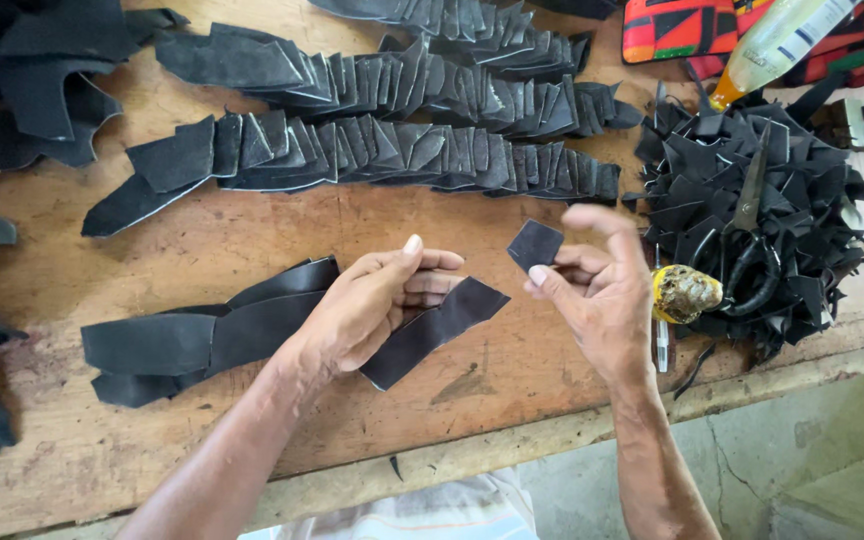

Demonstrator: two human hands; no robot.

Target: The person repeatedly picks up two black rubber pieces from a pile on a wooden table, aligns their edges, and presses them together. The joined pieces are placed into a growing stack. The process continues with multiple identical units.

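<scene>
I see a small dark leather patch (535,245) pinched between thumb and fingers of my right hand (602,295), held just above the wooden bench (252,225). My left hand (377,305) is closed around a long dark strip (432,325) whose free end points toward the patch. To join them cleanly, I judge the edges should be squared before pressing. Rows of overlapped cut pieces (372,150) lie beyond; scissors (752,240) rest on a scrap heap (802,200) at right.

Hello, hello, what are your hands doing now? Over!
Left hand holding a long black leather strip. Right hand pinching a small black leather piece. Scissors on the scrap pile, off to the right. Over.
</scene>
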